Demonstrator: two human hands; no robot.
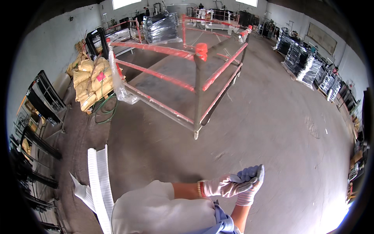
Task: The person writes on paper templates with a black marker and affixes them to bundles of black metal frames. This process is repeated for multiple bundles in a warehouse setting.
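My left hand (223,186), in a pale pinkish glove with a beaded bracelet at its wrist, reaches across to the right. It meets my right hand (253,190), which wears a striped pale glove with grey-blue fingers. The two hands press together, and the left one looks closed on the right glove. Extended and close together, the right fingers point up and forward. Where the gloves overlap, some fingers are hidden. Beside my left sleeve a white ribbed sheet (97,183), partly folded or rolled, sticks up; what supports it is hidden.
Ahead stands a low frame with red-wrapped rails (156,72) and a dark corner post (198,89). Yellow sacks (92,80) and a green hose (105,111) lie left. Black panels on racks (43,97) line the left; film-wrapped pallets (300,62) stand right.
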